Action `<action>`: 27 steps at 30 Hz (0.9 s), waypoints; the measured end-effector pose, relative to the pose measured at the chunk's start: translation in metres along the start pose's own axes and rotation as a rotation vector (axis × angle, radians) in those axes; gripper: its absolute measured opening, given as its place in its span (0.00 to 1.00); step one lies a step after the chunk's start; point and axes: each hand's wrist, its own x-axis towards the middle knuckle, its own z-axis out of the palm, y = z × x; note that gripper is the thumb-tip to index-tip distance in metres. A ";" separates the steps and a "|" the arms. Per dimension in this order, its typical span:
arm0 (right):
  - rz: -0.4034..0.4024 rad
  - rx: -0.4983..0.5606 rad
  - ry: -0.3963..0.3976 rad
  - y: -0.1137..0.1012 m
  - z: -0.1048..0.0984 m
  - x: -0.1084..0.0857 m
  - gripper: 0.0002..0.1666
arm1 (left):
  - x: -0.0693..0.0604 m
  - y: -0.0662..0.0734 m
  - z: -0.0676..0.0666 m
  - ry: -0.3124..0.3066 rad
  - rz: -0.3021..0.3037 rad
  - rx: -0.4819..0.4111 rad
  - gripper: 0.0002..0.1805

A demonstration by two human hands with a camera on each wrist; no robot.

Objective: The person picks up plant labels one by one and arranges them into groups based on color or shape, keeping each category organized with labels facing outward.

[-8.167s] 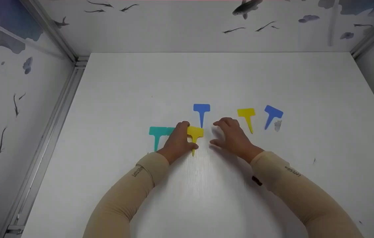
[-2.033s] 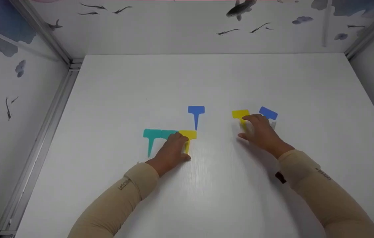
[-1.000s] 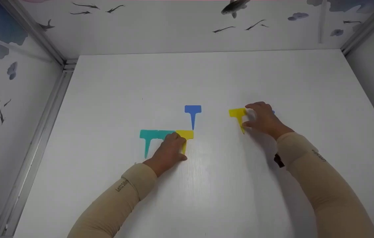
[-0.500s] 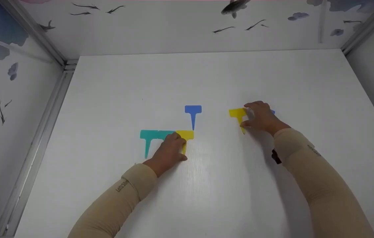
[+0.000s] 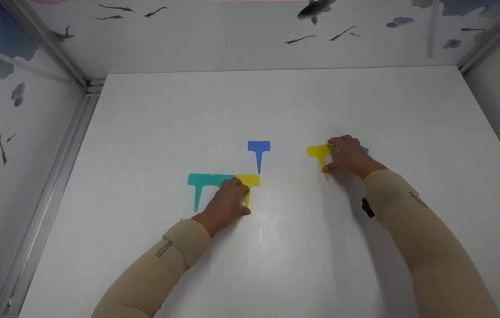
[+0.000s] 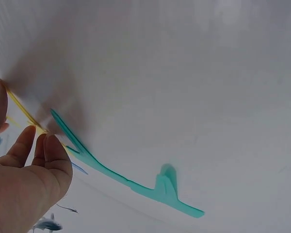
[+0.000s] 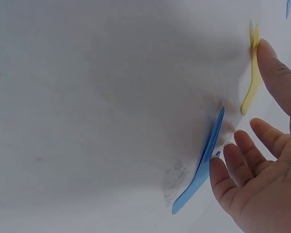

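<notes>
Head camera gives me a white surface (image 5: pixel 285 260) with flat T-shaped tags lying on it, about midway between its left and right edges and over toward the right. The row nearest the left edge starts with a left teal tag (image 5: pixel 200 179); its head meets that of a second teal tag (image 5: pixel 221 179), whose stem is mostly covered. Beside that comes the left yellow tag (image 5: pixel 253 179). On this one I see the left hand (image 5: pixel 224 201) resting, fingers relaxed and loosely arched, the thumb by the stem's tip and the fingertips at the head. Closer to the far edge lies the middle blue tag (image 5: pixel 258 145), its tip just beside the left yellow tag's upper corner; I can't tell whether they touch.

Over toward the right edge, the right hand (image 5: pixel 349 155) has its thumb against the stem of the right yellow tag (image 5: pixel 316 151) and its index finger near the head, slack rather than clenched. My right wrist feed shows the other fingers spread, the little finger at the right blue tag (image 7: pixel 193 185), which the hand largely hides from above. A grey smudge (image 7: pixel 174 180) marks the surface next to it. Past the far edge stands a back wall (image 5: pixel 232 39) printed with fish.
</notes>
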 end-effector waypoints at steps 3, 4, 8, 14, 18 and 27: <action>-0.001 -0.023 0.001 0.000 0.000 0.002 0.50 | 0.000 0.000 0.000 -0.001 -0.002 0.000 0.27; -0.003 -0.033 0.003 0.001 0.000 0.003 0.50 | 0.000 0.000 0.000 -0.002 -0.002 0.001 0.27; -0.004 -0.059 0.007 0.001 0.001 0.006 0.49 | 0.000 0.000 0.000 -0.006 -0.010 0.009 0.28; 0.010 -0.068 -0.001 0.001 0.001 0.009 0.49 | 0.001 0.000 0.000 -0.009 -0.023 0.008 0.29; 0.023 -0.062 -0.006 -0.001 0.001 0.010 0.50 | 0.001 0.000 0.000 -0.007 -0.019 0.017 0.28; -0.028 -0.101 -0.017 0.001 0.000 0.011 0.48 | -0.002 -0.001 0.000 0.007 0.017 0.030 0.27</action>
